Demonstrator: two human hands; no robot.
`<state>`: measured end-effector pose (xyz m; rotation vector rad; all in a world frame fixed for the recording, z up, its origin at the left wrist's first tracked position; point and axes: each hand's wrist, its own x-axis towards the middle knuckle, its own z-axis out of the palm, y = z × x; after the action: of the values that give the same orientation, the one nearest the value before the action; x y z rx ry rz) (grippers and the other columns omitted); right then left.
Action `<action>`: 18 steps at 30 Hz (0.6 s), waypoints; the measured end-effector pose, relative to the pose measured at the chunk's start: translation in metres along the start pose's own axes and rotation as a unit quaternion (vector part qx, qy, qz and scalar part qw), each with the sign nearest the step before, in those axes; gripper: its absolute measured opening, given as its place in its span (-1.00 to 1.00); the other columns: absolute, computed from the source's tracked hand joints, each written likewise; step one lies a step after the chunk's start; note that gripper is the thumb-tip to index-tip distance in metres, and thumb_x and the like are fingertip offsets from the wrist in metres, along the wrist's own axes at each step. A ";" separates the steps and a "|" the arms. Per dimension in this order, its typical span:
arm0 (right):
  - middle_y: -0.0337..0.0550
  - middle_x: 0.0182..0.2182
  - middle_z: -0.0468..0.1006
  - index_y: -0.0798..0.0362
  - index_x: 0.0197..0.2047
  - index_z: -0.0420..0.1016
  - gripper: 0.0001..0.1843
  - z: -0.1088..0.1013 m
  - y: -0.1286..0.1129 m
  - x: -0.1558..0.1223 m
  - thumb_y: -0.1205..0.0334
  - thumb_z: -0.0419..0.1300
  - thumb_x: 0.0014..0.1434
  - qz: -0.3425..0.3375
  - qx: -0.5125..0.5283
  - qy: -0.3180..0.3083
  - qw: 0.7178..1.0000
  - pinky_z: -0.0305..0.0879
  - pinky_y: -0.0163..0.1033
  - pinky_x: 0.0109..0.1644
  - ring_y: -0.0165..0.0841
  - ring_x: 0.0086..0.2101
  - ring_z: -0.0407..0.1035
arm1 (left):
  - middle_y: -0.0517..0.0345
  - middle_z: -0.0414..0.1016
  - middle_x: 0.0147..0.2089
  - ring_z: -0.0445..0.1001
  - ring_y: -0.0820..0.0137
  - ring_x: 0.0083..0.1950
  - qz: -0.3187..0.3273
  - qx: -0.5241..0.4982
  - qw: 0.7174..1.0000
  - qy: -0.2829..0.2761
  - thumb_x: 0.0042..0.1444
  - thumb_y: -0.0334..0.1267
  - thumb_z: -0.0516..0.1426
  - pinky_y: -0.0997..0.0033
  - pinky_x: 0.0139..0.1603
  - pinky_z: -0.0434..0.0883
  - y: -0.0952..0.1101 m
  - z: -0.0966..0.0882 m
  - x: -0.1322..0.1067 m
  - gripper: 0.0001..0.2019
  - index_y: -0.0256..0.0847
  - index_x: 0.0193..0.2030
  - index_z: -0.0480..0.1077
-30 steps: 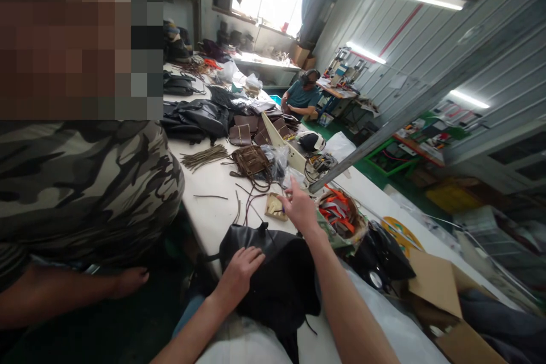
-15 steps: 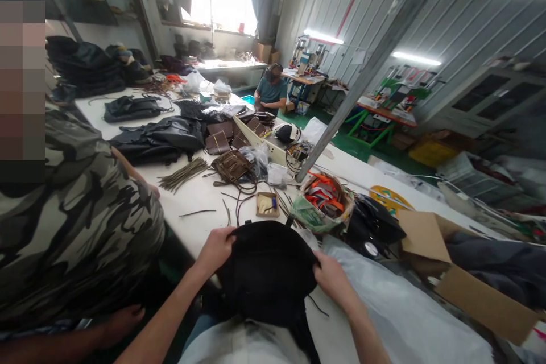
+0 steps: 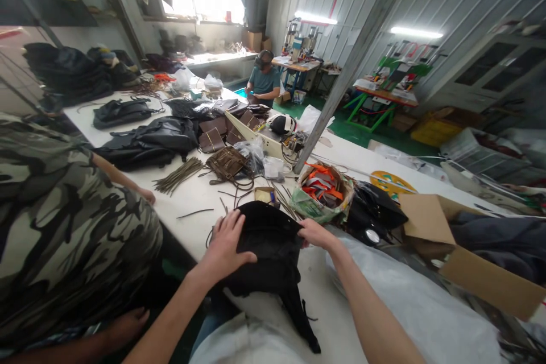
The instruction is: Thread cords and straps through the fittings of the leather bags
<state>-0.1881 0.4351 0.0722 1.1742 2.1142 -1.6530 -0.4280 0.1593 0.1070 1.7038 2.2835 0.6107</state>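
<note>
A black fabric backpack lies at the near edge of the white table in front of me, with a strap trailing from its lower right. My left hand rests on the bag's left side, fingers stretched out and thumb apart. The bag's right upper edge is pinched between the fingers and thumb of my right hand. Just behind the bag stands a small cardboard box, partly covered by it.
At my left stands a person in a camouflage shirt. A bag of orange strips, a metal post and an open carton are to the right. Clear plastic sheeting covers the right side. Beyond sits another person.
The backpack has tilted down and flattened onto the table. My left hand has gone from gripping its upper edge to lying spread on it; my right hand has moved slightly left and up.
</note>
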 end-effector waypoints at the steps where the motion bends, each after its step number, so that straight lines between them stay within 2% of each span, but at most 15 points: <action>1: -0.28 -0.60 0.55 0.11 -0.43 0.54 -0.78 -0.001 0.001 0.005 0.23 0.37 0.23 0.000 0.002 -0.002 1.000 0.39 -0.34 -0.45 -0.40 -0.58 0.44 | -0.21 0.09 0.67 0.03 -0.05 0.68 0.044 -0.018 0.998 -0.043 0.05 0.13 0.44 -0.15 0.69 -0.08 0.005 0.012 -0.004 0.06 -0.19 0.59 0.13; 2: -0.27 -0.59 0.55 0.10 -0.41 0.54 -0.75 -0.002 0.001 0.008 0.17 0.38 0.26 -0.002 0.008 0.001 1.000 0.40 -0.33 -0.44 -0.39 -0.57 0.45 | -0.18 0.19 0.63 0.13 -0.03 0.65 0.076 -0.035 0.993 -0.084 0.04 0.16 0.45 -0.11 0.68 -0.01 0.008 0.024 -0.007 0.05 -0.17 0.58 0.17; 4: -0.20 -0.53 0.61 0.10 -0.36 0.56 -0.69 -0.004 0.003 0.008 0.04 0.36 0.28 -0.012 0.027 0.023 0.999 0.41 -0.31 -0.40 -0.35 -0.52 0.49 | -0.15 0.37 0.53 0.33 -0.02 0.54 0.103 -0.051 0.984 -0.137 0.07 0.05 0.45 -0.05 0.58 0.22 0.008 0.047 -0.008 -0.11 -0.15 0.50 0.31; 7: -0.07 -0.25 0.71 0.07 -0.14 0.59 -0.54 0.008 0.012 -0.004 -0.21 0.28 0.31 -0.031 0.056 0.100 0.993 0.48 -0.27 -0.27 -0.27 -0.33 0.58 | -0.09 0.63 0.26 0.60 0.06 0.26 0.095 -0.043 0.983 -0.148 0.29 -0.30 0.26 0.11 0.24 0.49 0.000 0.071 0.001 -0.62 -0.14 0.24 0.55; 9: -0.02 -0.11 0.68 0.04 -0.03 0.56 -0.47 0.033 0.022 -0.018 -0.29 0.27 0.29 -0.034 0.052 0.169 0.984 0.50 -0.20 -0.17 -0.20 -0.20 0.58 | -0.05 0.71 0.06 0.65 0.12 0.10 0.088 -0.037 0.986 -0.137 0.35 -0.45 0.12 0.19 0.12 0.49 -0.007 0.079 0.010 -0.69 -0.14 0.10 0.60; 12: -0.01 -0.22 0.63 0.02 -0.13 0.58 -0.49 0.088 0.037 -0.033 -0.17 0.51 0.04 -0.036 0.004 0.246 0.969 0.48 -0.06 -0.07 -0.06 -0.18 0.53 | -0.06 0.69 0.02 0.60 0.12 0.09 0.084 -0.030 0.990 -0.110 0.36 -0.48 0.10 0.18 0.12 0.45 -0.014 0.086 0.024 -0.70 -0.17 0.09 0.58; 14: 0.02 -0.14 0.63 0.00 -0.20 0.61 -0.61 0.121 0.043 -0.036 -0.03 0.54 0.01 -0.062 -0.037 0.271 0.960 0.45 -0.03 0.02 -0.01 -0.09 0.52 | -0.07 0.68 0.00 0.56 0.09 0.08 0.086 -0.025 0.991 -0.099 0.34 -0.49 0.11 0.15 0.11 0.43 -0.016 0.090 0.029 -0.74 -0.20 0.04 0.56; 16: 0.05 -0.06 0.62 0.00 -0.27 0.62 -0.79 0.138 0.042 -0.037 0.05 0.43 0.14 -0.084 -0.064 0.287 0.952 0.41 -0.02 0.11 0.00 -0.01 0.50 | -0.07 0.66 -0.08 0.53 0.09 0.03 0.089 -0.023 0.991 -0.094 0.36 -0.49 0.08 0.14 0.08 0.42 -0.016 0.093 0.032 -0.77 -0.20 -0.06 0.55; 18: 0.05 -0.07 0.63 0.01 -0.34 0.60 -0.80 0.135 0.039 -0.040 0.10 0.29 0.26 -0.093 -0.083 0.298 0.947 0.40 -0.05 0.11 -0.05 -0.02 0.52 | -0.08 0.61 -0.13 0.50 0.10 -0.01 0.085 -0.022 0.993 -0.084 0.39 -0.49 0.01 0.13 0.05 0.41 -0.014 0.094 0.032 -0.74 -0.20 -0.13 0.52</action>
<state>-0.1746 0.2990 0.0210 1.6115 2.7308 -1.2484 -0.4105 0.2047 0.0190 1.8654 2.0116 0.5252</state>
